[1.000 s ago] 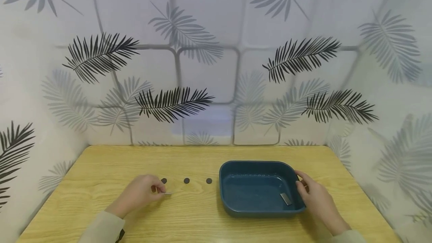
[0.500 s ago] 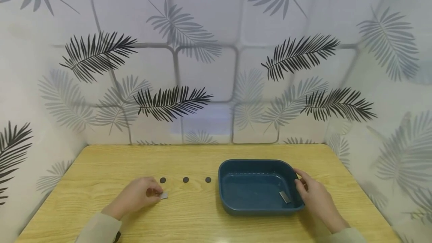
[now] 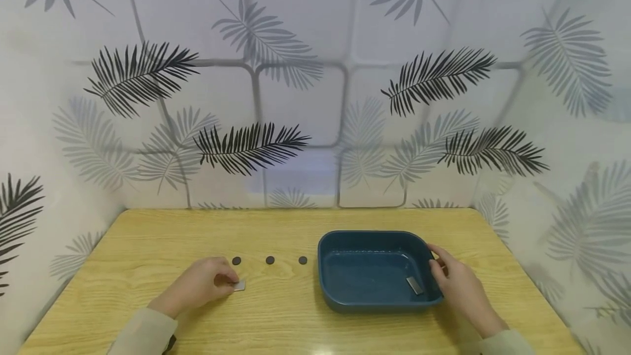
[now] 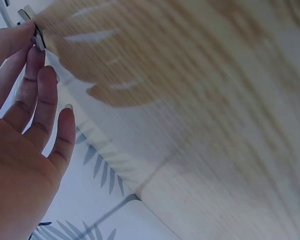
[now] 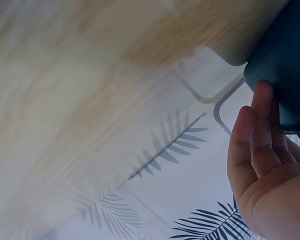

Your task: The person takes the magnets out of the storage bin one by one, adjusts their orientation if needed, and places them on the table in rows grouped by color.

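Note:
A small silver rectangular metal piece (image 3: 239, 286) is pinched between the thumb and fingers of my left hand (image 3: 199, 285), at or just above the tabletop; the head view does not settle which. In the left wrist view, thumb and fingertips meet on that piece (image 4: 39, 40) while the other fingers stay loosely bent. On the right, my right hand (image 3: 460, 292) grips the right wall of a dark blue rectangular basin (image 3: 362, 281), thumb inside the rim. Its fingers lie against the outer wall (image 5: 285, 80) in the right wrist view. A similar silver piece (image 3: 414, 286) lies inside the basin near its right end.
Three small black discs lie in a row beyond my left hand: a left one (image 3: 236, 261), a middle one (image 3: 270, 260) and a right one (image 3: 303, 260) near the basin. The wooden table (image 3: 276, 322) meets a leaf-patterned wall covering (image 3: 300, 174) behind.
The silver piece in my left hand has turned from nearly edge-on to showing its flat face, and the hand has shifted slightly left. My right hand keeps its hold on the basin.

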`<state>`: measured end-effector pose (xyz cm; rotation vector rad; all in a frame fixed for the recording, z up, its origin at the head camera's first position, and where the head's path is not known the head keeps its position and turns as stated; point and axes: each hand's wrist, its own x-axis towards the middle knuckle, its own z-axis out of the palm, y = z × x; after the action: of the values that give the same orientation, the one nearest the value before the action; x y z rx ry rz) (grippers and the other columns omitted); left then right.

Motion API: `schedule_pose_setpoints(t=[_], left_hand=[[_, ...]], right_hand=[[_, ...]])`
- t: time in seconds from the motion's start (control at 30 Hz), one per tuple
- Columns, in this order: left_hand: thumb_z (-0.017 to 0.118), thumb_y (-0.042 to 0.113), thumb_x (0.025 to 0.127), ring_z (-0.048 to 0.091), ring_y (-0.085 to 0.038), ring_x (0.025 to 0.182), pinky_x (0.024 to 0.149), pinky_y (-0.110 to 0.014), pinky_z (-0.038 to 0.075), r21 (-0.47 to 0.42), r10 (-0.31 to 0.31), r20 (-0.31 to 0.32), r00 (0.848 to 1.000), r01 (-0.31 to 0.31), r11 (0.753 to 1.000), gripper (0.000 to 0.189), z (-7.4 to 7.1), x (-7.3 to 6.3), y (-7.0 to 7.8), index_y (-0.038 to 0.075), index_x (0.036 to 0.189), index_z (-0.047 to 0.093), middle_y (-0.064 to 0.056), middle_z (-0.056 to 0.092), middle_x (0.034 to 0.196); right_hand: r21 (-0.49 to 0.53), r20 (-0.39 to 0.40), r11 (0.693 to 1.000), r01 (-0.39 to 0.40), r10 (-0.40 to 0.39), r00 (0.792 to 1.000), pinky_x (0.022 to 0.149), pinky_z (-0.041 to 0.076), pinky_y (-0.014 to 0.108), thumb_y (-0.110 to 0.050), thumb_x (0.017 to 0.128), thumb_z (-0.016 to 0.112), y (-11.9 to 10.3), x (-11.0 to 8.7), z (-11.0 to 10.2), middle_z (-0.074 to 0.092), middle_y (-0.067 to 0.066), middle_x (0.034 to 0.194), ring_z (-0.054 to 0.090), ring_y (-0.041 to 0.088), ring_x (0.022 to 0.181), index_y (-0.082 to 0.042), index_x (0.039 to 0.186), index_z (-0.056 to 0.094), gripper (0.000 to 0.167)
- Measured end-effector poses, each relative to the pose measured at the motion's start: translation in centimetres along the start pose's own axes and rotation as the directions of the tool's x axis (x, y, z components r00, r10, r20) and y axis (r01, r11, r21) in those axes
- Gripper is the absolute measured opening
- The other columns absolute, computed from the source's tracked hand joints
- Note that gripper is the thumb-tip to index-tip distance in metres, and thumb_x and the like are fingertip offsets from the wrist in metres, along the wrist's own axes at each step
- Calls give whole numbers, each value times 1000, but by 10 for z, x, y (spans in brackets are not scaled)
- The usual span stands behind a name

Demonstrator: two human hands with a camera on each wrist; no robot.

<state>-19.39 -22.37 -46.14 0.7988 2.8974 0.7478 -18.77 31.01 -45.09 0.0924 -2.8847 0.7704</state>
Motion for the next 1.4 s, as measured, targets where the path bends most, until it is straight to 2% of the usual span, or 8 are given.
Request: schedule_pose_setpoints(t=[0.17,0.33,0.63,0.8,1.13,1.23,1.4], left_hand=[[83,15,85,67,-6,85,80,-29,59,-5,-18,29,999,18,1000,12,-1,-1,0,19,95,80,13,70,94],[84,15,84,67,-6,86,80,-28,59,-20,-8,47,999,9,1000,13,-3,-1,-1,19,96,80,13,70,95],[83,14,84,68,-8,88,82,-31,59,19,22,48,999,-23,1000,13,-2,0,2,20,95,80,14,71,95],[83,11,82,67,-7,85,79,-29,58,32,29,52,998,-31,999,15,-2,1,4,20,94,80,13,70,93],[83,11,82,67,-8,86,78,-29,58,23,12,73,997,-14,1000,17,-2,2,5,22,96,80,14,70,94],[84,13,82,65,-6,85,77,-27,57,9,-2,79,997,1,1000,18,-4,3,5,23,97,79,13,69,95],[86,31,83,62,-7,87,75,-26,54,17,-44,67,997,43,999,20,-7,7,11,23,100,77,12,68,96]], right_hand=[[13,18,1000,-5,5,1000,57,43,25,-16,105,54,-3,1,-1,72,8,96,55,11,71,-1,143,56,41],[-5,8,1000,-4,4,1000,57,42,25,-17,105,54,-2,4,-1,71,7,95,55,11,71,-2,143,56,40],[5,11,1000,-11,11,1000,57,42,26,-16,105,54,1,2,0,72,7,95,55,12,71,-1,143,56,41],[0,14,1000,-26,26,1000,58,43,25,-16,105,54,3,0,1,72,8,95,55,11,70,-2,143,56,41],[4,12,1000,-15,15,1000,56,41,24,-17,106,55,3,0,-1,70,4,92,52,10,68,-2,143,57,40],[5,15,1000,-22,22,1000,56,41,24,-16,105,55,3,0,-1,70,5,93,52,10,69,-3,143,56,40],[10,22,1000,-24,24,999,56,41,25,-16,105,55,2,1,-1,70,5,93,52,11,69,-2,143,56,40]])
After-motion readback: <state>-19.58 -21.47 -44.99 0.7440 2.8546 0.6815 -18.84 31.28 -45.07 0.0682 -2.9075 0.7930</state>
